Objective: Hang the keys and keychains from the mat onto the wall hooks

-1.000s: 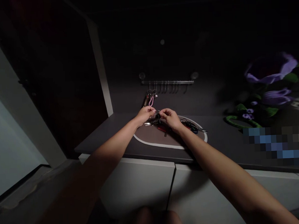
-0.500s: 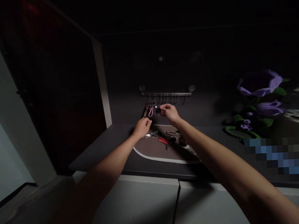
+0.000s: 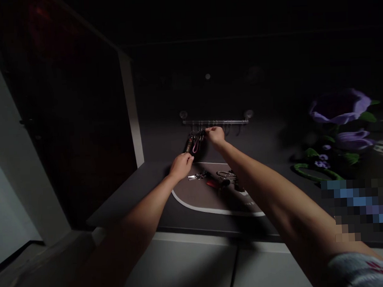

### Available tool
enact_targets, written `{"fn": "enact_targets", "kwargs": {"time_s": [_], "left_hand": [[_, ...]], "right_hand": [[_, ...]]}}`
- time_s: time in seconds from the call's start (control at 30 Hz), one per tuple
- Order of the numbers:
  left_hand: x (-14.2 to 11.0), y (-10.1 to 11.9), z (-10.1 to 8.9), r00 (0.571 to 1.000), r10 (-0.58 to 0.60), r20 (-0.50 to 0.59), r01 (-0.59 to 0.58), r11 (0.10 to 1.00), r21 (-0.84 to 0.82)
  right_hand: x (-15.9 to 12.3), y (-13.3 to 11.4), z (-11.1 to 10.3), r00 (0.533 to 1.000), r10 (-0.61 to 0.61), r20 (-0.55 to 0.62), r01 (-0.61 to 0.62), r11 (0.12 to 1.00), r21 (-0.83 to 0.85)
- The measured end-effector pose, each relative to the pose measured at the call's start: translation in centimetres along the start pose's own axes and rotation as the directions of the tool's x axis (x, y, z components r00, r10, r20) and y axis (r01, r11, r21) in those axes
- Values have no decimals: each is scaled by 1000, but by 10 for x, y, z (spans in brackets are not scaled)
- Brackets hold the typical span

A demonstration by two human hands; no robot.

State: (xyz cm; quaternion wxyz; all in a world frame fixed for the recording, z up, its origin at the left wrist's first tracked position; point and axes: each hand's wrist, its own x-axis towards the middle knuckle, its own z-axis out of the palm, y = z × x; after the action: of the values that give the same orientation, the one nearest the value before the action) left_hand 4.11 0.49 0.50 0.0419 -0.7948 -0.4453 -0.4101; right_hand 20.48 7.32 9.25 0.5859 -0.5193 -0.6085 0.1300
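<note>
My right hand point(image 3: 215, 135) is raised to the clear hook rail point(image 3: 230, 122) on the back wall. Its thumb and fingers pinch a small dark bunch of keys point(image 3: 203, 135) just under the hooks. To the left of it hang a pink loop keychain point(image 3: 196, 146) and a dark strap keychain point(image 3: 188, 145) with lettering. My left hand point(image 3: 181, 166) is closed, just below the strap's lower end; whether it grips anything is hidden. Below the hands, silver keys point(image 3: 195, 176), a red tag point(image 3: 212, 183) and a beaded loop point(image 3: 226, 173) lie on a brown mat point(image 3: 194, 198).
Purple flowers point(image 3: 340, 107) with green leaves stand on the dark shelf point(image 3: 117, 197) to the right. A pale upright panel point(image 3: 131, 108) bounds the shelf on the left. White cabinet fronts point(image 3: 187, 262) are below. The light is dim.
My right hand has risen slightly towards the rail with the keys, which now sit close to the hooks. My left hand stays nearly in place. The view has shifted slightly.
</note>
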Motion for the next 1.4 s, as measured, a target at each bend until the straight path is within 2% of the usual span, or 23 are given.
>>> {"fn": "enact_targets", "kwargs": {"time_s": [0.1,0.37,0.67,0.87,1.03,1.2,1.3,1.4], "left_hand": [[0,-1,-1,1000,-5,-2,5,1000,12],[1,-2,1,1000,3,-3,-3,1000,31],[0,-2,0,1000,2,-3,-2,1000,29],[0,-2,0,1000,21,0,-21,999,-32],[1,-3,-2,999,-7,33,12,986,-164],[-3,0,-6,988,2,153,36,970,-242],[-5,0,-5,981,25,191,23,970,-243],[-7,0,0,970,75,233,-22,975,-222]], "right_hand": [[4,3,4,987,117,-109,-115,993,24],[7,4,11,970,170,-174,-177,984,-25],[5,21,15,977,165,-134,-169,985,-22],[0,16,6,983,167,-73,-170,985,-39],[-23,4,-4,978,206,-20,-205,978,31],[-67,-3,-15,967,197,161,-220,966,139],[-95,5,-21,959,132,251,-153,986,68],[-116,18,-28,944,75,323,-35,991,-127]]}}
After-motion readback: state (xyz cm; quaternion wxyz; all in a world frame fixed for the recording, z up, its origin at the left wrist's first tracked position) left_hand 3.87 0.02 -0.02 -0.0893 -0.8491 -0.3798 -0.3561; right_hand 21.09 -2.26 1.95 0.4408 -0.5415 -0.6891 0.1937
